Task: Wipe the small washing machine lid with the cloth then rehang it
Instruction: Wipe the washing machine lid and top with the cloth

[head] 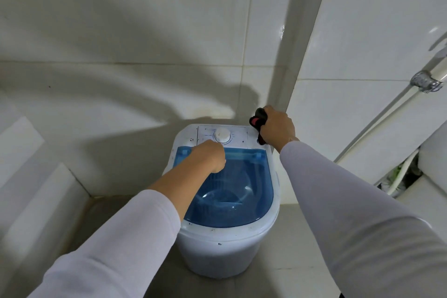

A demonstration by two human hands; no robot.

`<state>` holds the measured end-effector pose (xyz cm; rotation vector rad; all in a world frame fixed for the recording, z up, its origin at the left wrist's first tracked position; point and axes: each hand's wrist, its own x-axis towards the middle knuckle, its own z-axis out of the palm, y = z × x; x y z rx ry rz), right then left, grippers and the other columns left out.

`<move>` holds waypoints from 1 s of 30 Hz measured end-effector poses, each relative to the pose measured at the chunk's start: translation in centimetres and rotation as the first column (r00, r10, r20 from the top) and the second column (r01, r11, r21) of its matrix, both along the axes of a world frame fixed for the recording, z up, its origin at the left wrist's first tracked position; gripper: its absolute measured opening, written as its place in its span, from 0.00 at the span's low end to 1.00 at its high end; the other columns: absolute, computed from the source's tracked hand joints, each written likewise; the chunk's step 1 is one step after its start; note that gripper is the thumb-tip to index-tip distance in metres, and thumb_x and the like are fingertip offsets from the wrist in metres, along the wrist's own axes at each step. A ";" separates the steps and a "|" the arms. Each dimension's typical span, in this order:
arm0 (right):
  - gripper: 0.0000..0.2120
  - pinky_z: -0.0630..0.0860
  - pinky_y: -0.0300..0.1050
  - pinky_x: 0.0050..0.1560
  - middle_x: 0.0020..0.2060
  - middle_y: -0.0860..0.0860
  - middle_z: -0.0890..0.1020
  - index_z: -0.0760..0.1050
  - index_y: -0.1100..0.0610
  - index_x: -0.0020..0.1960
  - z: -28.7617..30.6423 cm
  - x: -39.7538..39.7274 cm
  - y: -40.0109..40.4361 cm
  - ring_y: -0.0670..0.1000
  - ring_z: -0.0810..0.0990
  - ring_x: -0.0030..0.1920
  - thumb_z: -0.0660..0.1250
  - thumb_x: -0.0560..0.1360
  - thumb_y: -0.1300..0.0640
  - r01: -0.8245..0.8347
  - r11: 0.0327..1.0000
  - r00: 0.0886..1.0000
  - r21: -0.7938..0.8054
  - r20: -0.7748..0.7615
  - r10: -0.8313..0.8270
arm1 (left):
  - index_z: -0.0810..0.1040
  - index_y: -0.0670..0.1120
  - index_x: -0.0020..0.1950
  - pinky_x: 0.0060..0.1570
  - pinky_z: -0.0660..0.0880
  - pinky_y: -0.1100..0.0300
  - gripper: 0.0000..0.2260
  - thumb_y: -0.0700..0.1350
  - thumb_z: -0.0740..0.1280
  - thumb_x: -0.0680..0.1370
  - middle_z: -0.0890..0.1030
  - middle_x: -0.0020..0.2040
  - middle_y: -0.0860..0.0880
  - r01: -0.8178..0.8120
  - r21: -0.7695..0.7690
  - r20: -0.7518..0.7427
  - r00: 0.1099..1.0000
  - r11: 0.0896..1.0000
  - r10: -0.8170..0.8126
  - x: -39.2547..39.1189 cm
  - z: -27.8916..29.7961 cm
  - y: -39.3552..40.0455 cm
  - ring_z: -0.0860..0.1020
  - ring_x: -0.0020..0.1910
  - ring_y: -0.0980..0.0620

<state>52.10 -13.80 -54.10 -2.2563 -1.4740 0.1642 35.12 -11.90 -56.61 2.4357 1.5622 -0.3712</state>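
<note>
A small white washing machine (217, 256) stands on the floor against the tiled wall. Its translucent blue lid (239, 191) is down, and a white dial (222, 135) sits on the panel behind it. My right hand (278, 128) is shut on a bunched dark cloth with a red patch (258, 120), pressed at the machine's back right corner. My left hand (210, 157) rests in a loose fist on the lid's back left part, near the dial. What its fingers touch is hidden beneath the hand.
White tiled walls rise behind and to the right. A white pipe with a metal fitting (424, 81) runs diagonally at the right. A pale ledge (36, 189) lies at the left. Grey floor (135, 271) surrounds the machine.
</note>
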 end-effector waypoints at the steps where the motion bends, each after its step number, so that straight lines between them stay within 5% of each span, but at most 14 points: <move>1: 0.18 0.73 0.47 0.43 0.53 0.61 0.79 0.68 0.58 0.64 -0.2 -0.1 0.5 0.62 0.79 0.51 0.60 0.74 0.65 -0.014 1.000 0.999 -0.017 0.049 0.015 | 0.71 0.40 0.39 0.41 0.69 0.59 0.13 0.46 0.58 0.81 0.70 0.38 0.49 -0.012 0.015 -0.001 1.000 1.000 0.012 0.1 -0.1 0.2 0.72 0.37 0.51; 3: 0.19 0.75 0.49 0.44 0.54 0.61 0.79 0.68 0.57 0.65 -0.7 -0.1 1.6 0.62 0.79 0.51 0.59 0.74 0.66 -0.042 0.997 0.995 -0.058 0.091 0.047 | 0.69 0.41 0.35 0.40 0.69 0.59 0.15 0.45 0.58 0.81 0.68 0.34 0.49 -0.015 0.019 -0.017 1.000 1.000 0.016 0.3 -0.1 0.5 0.69 0.33 0.52; 8: 0.20 0.71 0.44 0.46 0.56 0.59 0.78 0.67 0.57 0.66 -1.2 0.3 3.2 0.58 0.77 0.51 0.62 0.75 0.58 -0.141 0.966 0.990 -0.217 -0.013 0.142 | 0.74 0.37 0.59 0.43 0.70 0.58 0.13 0.44 0.57 0.82 0.74 0.47 0.44 0.035 -0.009 -0.023 0.999 0.999 -0.035 0.0 0.2 1.0 0.74 0.46 0.47; 14: 0.15 0.72 0.44 0.44 0.51 0.58 0.81 0.75 0.59 0.58 -2.2 0.7 2.8 0.55 0.77 0.45 0.65 0.72 0.64 -0.189 0.972 0.982 -0.139 -0.029 0.186 | 0.75 0.37 0.54 0.43 0.70 0.58 0.12 0.44 0.57 0.81 0.71 0.45 0.45 0.052 0.025 0.020 0.998 0.998 -0.052 0.1 0.0 1.2 0.71 0.43 0.49; 25: 0.19 0.75 0.50 0.51 0.53 0.57 0.79 0.80 0.58 0.56 -2.9 1.1 -1.8 0.59 0.77 0.53 0.63 0.68 0.72 -0.419 0.898 0.896 -0.134 0.096 0.433 | 0.75 0.38 0.56 0.44 0.69 0.58 0.13 0.44 0.56 0.81 0.67 0.35 0.49 0.061 -0.002 0.014 0.998 0.998 -0.061 -0.2 0.3 0.7 0.71 0.44 0.49; 28: 0.20 0.75 0.48 0.52 0.52 0.56 0.80 0.79 0.57 0.56 -1.5 1.7 -1.9 0.57 0.77 0.53 0.60 0.69 0.72 -0.424 0.873 0.892 -0.242 0.056 0.448 | 0.75 0.39 0.59 0.46 0.70 0.58 0.14 0.46 0.56 0.82 0.75 0.45 0.46 0.032 -0.009 0.026 0.999 0.999 -0.032 -0.2 0.4 0.8 0.71 0.45 0.49; 30: 0.19 0.76 0.48 0.50 0.48 0.55 0.81 0.79 0.58 0.55 -0.4 2.3 -1.6 0.57 0.78 0.49 0.59 0.69 0.71 -0.343 0.924 0.937 -0.167 0.005 0.348 | 0.74 0.40 0.62 0.50 0.72 0.57 0.15 0.46 0.56 0.82 0.77 0.57 0.43 0.017 -0.017 0.019 1.000 1.000 -0.017 -0.2 0.6 0.8 0.72 0.46 0.49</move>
